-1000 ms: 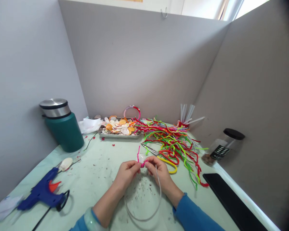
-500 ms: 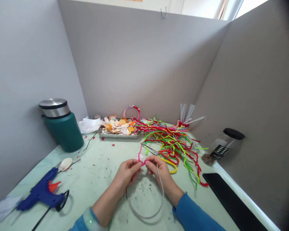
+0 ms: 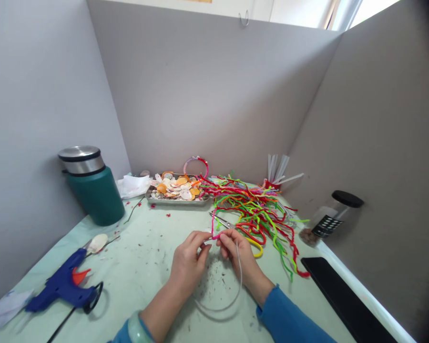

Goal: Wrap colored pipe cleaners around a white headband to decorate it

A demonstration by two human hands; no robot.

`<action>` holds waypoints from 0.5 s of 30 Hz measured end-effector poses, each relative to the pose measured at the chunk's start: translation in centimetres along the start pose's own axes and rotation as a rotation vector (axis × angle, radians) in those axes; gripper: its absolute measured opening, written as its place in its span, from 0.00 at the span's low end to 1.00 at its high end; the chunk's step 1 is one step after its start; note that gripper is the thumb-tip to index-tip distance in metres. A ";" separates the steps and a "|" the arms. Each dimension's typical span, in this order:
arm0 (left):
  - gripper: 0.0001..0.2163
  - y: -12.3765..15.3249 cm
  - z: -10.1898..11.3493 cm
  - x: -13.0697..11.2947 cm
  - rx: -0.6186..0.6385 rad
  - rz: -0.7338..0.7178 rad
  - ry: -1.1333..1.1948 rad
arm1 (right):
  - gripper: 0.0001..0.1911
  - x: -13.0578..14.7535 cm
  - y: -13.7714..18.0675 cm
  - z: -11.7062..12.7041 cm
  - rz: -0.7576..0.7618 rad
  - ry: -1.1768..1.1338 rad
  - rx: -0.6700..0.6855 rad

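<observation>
My left hand [image 3: 189,259] and my right hand [image 3: 236,252] meet over the middle of the green table, fingers pinched together. Between the fingertips runs a short pink pipe cleaner [image 3: 213,227] wound onto the top of a thin grey hoop [image 3: 236,286]. The hoop curves down under my right hand and back toward my left wrist. Small scissors [image 3: 222,221] lie just beyond my fingers. A heap of red, green and yellow pipe cleaners [image 3: 260,212] spreads to the right of them.
A metal tray of shells [image 3: 177,189] stands at the back. At the left are a green flask [image 3: 93,188], a blue glue gun [image 3: 62,286] and a lone shell [image 3: 97,243]. A glass jar [image 3: 331,216] and a black slab [image 3: 343,297] lie right. Grey partitions enclose the table.
Both hands have shifted up and slightly right with the hoop. The small pale piece seen earlier at the fingertips is now hidden, and the pink pipe cleaner end stands higher.
</observation>
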State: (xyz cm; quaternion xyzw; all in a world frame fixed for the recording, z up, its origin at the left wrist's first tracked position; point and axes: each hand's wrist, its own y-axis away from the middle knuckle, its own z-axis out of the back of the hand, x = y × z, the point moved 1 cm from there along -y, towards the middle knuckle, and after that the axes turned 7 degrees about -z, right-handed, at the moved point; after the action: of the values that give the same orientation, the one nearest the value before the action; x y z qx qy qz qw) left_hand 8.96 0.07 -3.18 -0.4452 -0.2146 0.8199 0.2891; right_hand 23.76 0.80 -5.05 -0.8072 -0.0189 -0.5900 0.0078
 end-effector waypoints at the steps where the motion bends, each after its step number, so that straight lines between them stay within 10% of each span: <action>1: 0.13 0.0 0.0 0.0 0.000 -0.016 -0.005 | 0.09 0.0 0.0 0.0 0.000 0.002 0.001; 15: 0.09 -0.5 -0.2 0.1 -0.035 -0.016 0.041 | 0.08 0.1 0.0 0.0 0.018 0.036 0.047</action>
State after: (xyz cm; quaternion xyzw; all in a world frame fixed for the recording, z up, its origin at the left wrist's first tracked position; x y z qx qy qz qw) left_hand 9.18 0.50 -3.03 -0.4652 -0.2264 0.8043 0.2923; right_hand 23.75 0.83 -4.98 -0.7960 -0.0256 -0.6038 0.0325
